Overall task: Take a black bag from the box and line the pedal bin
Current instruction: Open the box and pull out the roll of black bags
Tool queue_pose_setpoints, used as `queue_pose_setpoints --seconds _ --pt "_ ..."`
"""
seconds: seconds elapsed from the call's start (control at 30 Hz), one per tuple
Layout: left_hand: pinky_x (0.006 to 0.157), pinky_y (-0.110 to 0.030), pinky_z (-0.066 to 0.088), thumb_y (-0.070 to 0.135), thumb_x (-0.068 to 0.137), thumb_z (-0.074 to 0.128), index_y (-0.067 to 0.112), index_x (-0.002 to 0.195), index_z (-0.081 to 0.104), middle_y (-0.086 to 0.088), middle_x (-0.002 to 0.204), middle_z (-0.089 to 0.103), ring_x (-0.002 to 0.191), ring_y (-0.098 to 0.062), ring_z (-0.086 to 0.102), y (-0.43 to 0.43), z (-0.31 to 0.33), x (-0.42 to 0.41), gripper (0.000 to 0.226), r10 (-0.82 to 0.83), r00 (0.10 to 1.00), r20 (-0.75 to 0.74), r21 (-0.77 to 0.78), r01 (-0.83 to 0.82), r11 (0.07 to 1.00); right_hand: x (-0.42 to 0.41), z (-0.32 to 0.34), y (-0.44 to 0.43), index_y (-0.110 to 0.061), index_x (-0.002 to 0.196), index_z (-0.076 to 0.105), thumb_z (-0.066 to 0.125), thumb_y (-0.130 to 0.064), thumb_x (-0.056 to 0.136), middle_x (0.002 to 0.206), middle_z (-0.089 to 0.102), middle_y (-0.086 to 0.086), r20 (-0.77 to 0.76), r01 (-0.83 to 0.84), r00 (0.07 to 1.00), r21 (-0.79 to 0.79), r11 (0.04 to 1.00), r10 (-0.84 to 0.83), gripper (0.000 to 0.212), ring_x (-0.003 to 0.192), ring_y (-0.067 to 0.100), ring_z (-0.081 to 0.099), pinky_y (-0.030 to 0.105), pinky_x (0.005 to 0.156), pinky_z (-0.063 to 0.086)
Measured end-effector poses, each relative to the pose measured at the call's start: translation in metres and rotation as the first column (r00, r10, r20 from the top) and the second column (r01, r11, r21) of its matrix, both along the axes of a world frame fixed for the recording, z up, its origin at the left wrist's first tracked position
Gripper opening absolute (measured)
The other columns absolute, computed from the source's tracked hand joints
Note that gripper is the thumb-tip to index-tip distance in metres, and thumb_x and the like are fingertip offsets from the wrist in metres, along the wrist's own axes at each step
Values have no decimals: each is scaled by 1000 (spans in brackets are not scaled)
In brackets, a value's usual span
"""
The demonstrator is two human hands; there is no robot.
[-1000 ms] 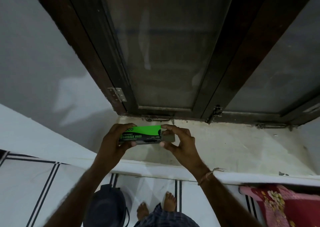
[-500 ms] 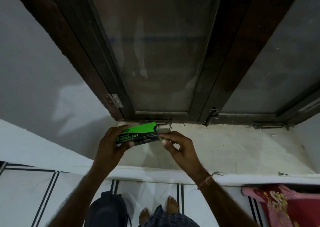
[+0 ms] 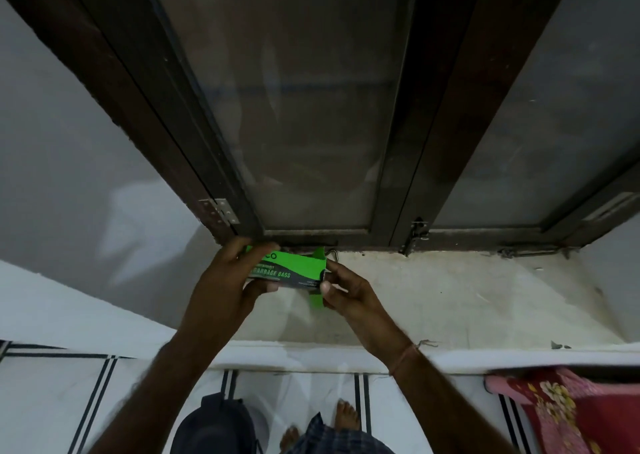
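Your left hand [image 3: 225, 280] is clamped round the left end of the green and black garbage bag box [image 3: 291, 270], fingers over the top, thumb underneath. You hold the box level in the air above the white window sill [image 3: 450, 301], close to the sill's back edge and under the left window pane [image 3: 294, 107]. "GARBAGE BAGS" lettering faces you. The box's right end is open: one green flap [image 3: 320, 253] sticks up, another points down.

Your right hand [image 3: 349, 294] is at that open end, thumb and forefinger pinched at the box edge. Can't tell if they grip a flap or a bag; no black bag visible.

Below the sill's front edge, on the tiled floor [image 3: 45, 401]: dark pedal bin [image 3: 214, 426], lid down, just left of your bare feet [image 3: 346, 415].

Far right, red floral cloth [image 3: 561, 415] under the sill's right end.
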State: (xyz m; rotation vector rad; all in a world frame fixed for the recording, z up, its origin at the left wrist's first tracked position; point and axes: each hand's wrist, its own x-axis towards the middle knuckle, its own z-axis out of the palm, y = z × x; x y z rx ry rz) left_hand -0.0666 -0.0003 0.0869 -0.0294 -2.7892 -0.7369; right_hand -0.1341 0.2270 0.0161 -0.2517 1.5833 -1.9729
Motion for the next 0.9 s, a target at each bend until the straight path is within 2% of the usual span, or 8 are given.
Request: queue_pose_setpoints --seconds 0.07,0.17,0.3,0.4,0.5,0.6,0.7,0.9 --pt "89 -39 60 18 80 85 19 134 64 -7 134 59 115 -26 64 4 6 -6 58 -21 1000 9 -76 22 997 2 -2 -3 -22 146 53 60 -18 101 137 64 9 90 -32 995 -87 996 40 46 121 17 60 32 98 52" --pt "96 -38 59 19 83 83 23 134 63 -2 137 56 119 -20 62 3 10 -8 56 -30 998 52 6 30 1000 1 -3 -7 -13 148 49 57 -16 101 142 61 15 180 -18 982 -214 977 58 48 123 29 61 43 108 49" --pt "93 -19 53 46 82 73 38 128 62 7 125 58 111 3 60 -6 11 -7 48 -61 996 67 237 43 970 2 5 -9 -11 142 53 59 -20 96 129 69 18 179 54 984 -195 979 -18 46 104 25 71 36 89 57" --pt "92 -27 57 51 77 69 50 122 61 17 122 63 113 2 62 -16 0 5 46 -42 985 168 460 -41 887 5 9 -5 -15 126 63 63 -20 98 111 76 6 38 112 993 -66 992 -109 28 92 17 73 28 70 56" --pt "95 -31 59 49 78 73 33 131 61 8 127 68 118 -10 65 -21 -12 22 57 -94 964 248 678 -104 728 3 6 -5 -10 108 71 72 -11 92 106 76 3 -173 181 969 26 983 -174 16 93 13 67 27 74 54" --pt "99 -37 57 46 86 73 23 134 58 -5 130 68 123 -22 64 -25 -22 32 56 -136 950 282 757 -133 640 3 11 -11 -10 103 75 78 -5 86 105 74 1 -287 209 939 37 977 -190 18 86 15 65 33 76 57" --pt "103 -42 56 13 101 61 15 137 55 -12 133 67 127 -31 62 -31 -28 35 37 -168 939 300 818 -163 551 5 22 -13 -12 111 77 81 -4 83 109 68 -4 -416 199 894 37 979 -166 29 87 12 63 19 67 51" --pt "99 -37 58 10 95 52 14 140 52 -11 135 66 127 -30 63 -36 -21 32 45 -208 919 336 813 -171 557 5 40 -11 -16 112 79 83 -15 81 118 60 -5 -668 248 739 157 956 -82 32 108 10 61 9 80 46"
